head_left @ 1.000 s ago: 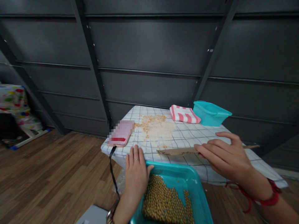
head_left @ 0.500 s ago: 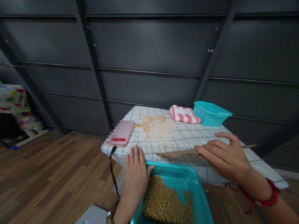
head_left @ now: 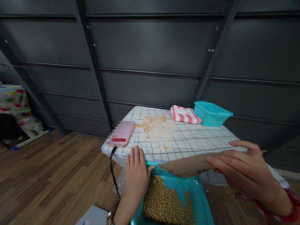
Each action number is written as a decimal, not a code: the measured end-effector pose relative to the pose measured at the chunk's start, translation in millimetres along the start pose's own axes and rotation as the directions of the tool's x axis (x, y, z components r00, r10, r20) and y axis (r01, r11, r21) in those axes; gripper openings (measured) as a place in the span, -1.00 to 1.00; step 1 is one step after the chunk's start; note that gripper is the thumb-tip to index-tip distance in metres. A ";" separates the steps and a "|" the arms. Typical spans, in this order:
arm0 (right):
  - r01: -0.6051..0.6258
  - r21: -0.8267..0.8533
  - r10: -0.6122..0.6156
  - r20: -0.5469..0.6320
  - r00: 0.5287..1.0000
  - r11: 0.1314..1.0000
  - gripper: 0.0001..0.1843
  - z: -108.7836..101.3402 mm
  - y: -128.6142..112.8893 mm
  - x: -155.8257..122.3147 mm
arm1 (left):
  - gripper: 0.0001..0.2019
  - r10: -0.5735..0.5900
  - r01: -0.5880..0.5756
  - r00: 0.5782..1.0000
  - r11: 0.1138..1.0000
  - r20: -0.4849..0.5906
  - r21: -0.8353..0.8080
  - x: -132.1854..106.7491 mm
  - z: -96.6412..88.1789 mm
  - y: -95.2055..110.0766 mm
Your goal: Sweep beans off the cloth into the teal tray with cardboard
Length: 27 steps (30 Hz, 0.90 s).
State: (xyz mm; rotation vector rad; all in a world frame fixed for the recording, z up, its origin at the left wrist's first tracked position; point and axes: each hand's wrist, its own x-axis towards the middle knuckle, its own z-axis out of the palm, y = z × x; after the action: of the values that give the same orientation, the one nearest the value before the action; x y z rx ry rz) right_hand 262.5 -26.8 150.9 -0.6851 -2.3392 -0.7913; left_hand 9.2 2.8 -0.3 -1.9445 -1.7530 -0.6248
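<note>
While the right hand (head_left: 248, 175) gripped the cardboard strip (head_left: 187, 164), lying left-right at lower centre, its left end overhung the teal tray (head_left: 200, 197) of beans (head_left: 164, 203); the left hand (head_left: 137, 175), grip unclenched, lay flat on the tray's corner.

Beans (head_left: 167, 203) in tray (head_left: 199, 200); cardboard (head_left: 187, 164) above

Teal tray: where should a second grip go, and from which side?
Probably the teal tray by its right rim, from the right: the left hand covers its far left corner, beans cover its floor, and the cardboard overhangs the far edge.
</note>
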 end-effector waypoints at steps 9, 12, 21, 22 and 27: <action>0.077 -0.289 -0.101 -0.069 0.993 0.954 -0.76 17.6 15.5 5.7 | -0.39 -0.008 0.008 0.999 1.000 0.042 -0.003 -3.2 -3.0 -0.3; 0.084 -0.283 -0.104 -0.055 0.993 0.955 -0.74 20.6 15.8 6.4 | -0.39 -0.007 0.007 0.999 1.000 0.037 -0.010 -3.8 -3.0 -0.3; 0.088 -0.236 -0.101 -0.046 0.994 0.968 -0.82 17.3 12.4 6.6 | -0.38 -0.015 0.015 0.998 1.000 0.054 -0.005 -0.4 -7.2 1.0; 0.087 -0.240 -0.100 -0.044 0.994 0.967 -0.82 17.2 12.4 6.3 | -0.38 -0.013 0.013 0.999 1.000 0.053 -0.003 0.0 -7.8 1.2; 0.099 -0.239 -0.114 -0.050 0.992 0.966 -0.82 17.2 12.4 6.6 | -0.37 0.005 -0.005 0.999 1.000 0.042 0.006 0.5 -8.8 1.8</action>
State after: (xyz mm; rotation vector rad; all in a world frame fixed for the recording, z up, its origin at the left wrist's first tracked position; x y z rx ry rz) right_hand 259.5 -5.0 148.4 -0.6252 -2.2607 -1.1373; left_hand 10.8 -2.2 7.0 -1.9709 -1.7721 -0.5801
